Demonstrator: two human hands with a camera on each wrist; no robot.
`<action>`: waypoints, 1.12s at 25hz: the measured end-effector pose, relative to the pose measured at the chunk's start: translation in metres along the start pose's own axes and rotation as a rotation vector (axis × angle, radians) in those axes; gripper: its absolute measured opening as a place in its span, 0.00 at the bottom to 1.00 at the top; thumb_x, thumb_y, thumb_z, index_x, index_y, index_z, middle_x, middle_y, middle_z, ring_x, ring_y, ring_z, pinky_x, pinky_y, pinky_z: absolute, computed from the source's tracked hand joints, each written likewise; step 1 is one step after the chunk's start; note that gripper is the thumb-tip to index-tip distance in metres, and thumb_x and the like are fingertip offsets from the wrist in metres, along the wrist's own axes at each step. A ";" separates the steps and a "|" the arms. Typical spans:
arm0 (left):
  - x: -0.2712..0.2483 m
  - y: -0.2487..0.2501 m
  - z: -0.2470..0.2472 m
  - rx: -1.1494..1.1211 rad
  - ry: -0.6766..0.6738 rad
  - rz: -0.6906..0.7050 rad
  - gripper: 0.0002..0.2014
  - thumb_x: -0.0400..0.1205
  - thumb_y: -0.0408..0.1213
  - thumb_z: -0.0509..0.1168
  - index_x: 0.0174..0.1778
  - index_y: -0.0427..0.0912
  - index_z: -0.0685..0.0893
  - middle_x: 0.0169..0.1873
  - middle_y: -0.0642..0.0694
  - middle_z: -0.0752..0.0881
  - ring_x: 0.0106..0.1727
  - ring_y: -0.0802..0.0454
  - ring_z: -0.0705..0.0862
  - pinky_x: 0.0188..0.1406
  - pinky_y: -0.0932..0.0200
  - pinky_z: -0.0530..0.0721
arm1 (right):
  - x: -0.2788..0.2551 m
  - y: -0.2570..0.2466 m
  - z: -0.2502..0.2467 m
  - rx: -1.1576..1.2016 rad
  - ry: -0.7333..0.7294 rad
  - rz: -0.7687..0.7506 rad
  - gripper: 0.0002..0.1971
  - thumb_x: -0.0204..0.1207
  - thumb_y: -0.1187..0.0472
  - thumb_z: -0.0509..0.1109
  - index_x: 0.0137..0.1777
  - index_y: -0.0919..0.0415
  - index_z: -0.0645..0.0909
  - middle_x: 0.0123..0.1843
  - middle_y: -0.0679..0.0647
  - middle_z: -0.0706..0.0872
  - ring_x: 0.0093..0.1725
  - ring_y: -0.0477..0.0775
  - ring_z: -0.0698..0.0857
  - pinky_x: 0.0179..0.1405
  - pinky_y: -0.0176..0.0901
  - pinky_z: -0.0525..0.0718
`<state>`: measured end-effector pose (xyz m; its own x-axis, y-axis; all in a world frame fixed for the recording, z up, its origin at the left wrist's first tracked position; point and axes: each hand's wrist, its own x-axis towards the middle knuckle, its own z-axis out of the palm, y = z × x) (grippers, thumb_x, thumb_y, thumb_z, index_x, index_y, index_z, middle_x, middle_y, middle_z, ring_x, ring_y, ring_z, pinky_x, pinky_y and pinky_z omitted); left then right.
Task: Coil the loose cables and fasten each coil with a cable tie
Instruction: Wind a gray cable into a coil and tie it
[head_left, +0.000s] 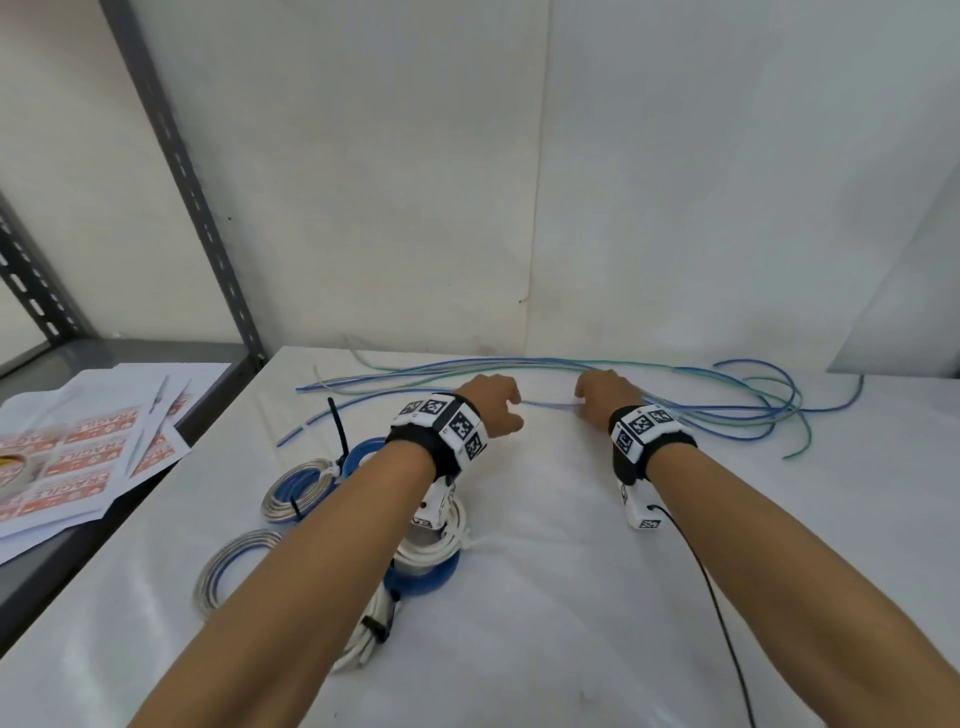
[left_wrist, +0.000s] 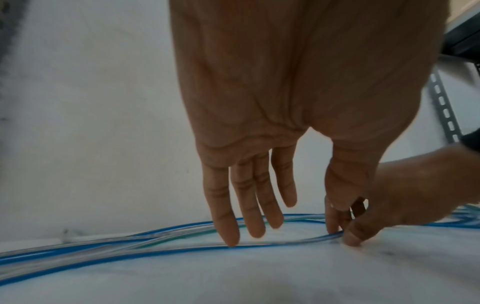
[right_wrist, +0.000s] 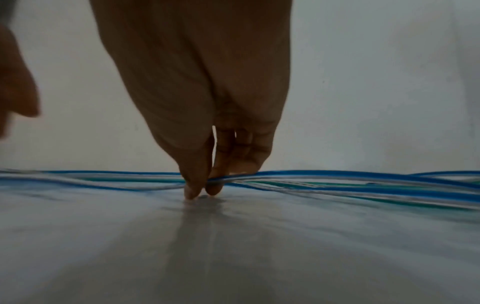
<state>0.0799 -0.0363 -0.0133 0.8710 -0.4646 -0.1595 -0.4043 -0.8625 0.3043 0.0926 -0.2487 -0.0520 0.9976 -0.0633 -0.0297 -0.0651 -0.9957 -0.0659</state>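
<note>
A white cloth-covered table (head_left: 545, 597) stands against a pale wall, with a grey slotted metal rack (head_left: 171, 171) at the left and sheets of orange labels (head_left: 88, 457) on its shelf. In the head view the loose cables (head_left: 727, 400), blue, green and clear, lie spread along the far edge of the table, and several tied coils (head_left: 306, 488) sit near the left forearm, one with a black cable tie (head_left: 337, 428) standing up. The left hand (head_left: 488, 405) and the right hand (head_left: 605, 397) are close together over one strand near the middle of the bundle. In the left wrist view the left hand (left_wrist: 259, 144) has its fingers (left_wrist: 226, 216) straight, the tips touching a blue cable (left_wrist: 155, 253) on the cloth, while the right hand (left_wrist: 405, 195) comes in from the side and pinches the same strand. In the right wrist view the right hand (right_wrist: 207, 102) points down, thumb and forefinger closed on the gathered cables (right_wrist: 337, 181), fingertips (right_wrist: 192, 191) touching the cloth.
</note>
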 end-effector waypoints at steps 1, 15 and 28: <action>0.003 0.005 0.002 0.001 0.019 0.015 0.24 0.86 0.43 0.67 0.77 0.40 0.75 0.74 0.40 0.78 0.75 0.42 0.75 0.69 0.55 0.74 | -0.006 -0.002 -0.001 0.000 0.014 -0.027 0.11 0.82 0.61 0.71 0.62 0.58 0.86 0.64 0.57 0.88 0.65 0.62 0.84 0.62 0.50 0.79; -0.032 0.025 -0.074 -0.244 0.712 0.211 0.15 0.87 0.54 0.64 0.44 0.46 0.83 0.32 0.49 0.85 0.37 0.43 0.82 0.38 0.50 0.79 | -0.083 0.001 -0.089 1.220 0.974 -0.044 0.06 0.86 0.60 0.66 0.53 0.59 0.84 0.38 0.49 0.86 0.39 0.54 0.85 0.39 0.41 0.85; -0.061 0.001 -0.069 -2.026 0.580 0.122 0.16 0.92 0.45 0.55 0.38 0.46 0.74 0.22 0.54 0.59 0.18 0.59 0.56 0.12 0.67 0.56 | -0.102 -0.016 -0.034 1.101 0.123 -0.153 0.06 0.82 0.71 0.69 0.52 0.61 0.82 0.38 0.53 0.93 0.37 0.51 0.91 0.51 0.51 0.86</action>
<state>0.0451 0.0050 0.0614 0.9977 -0.0429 0.0531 -0.0066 0.7138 0.7003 -0.0071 -0.2288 -0.0137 0.9887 -0.0118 0.1494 0.1326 -0.3946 -0.9092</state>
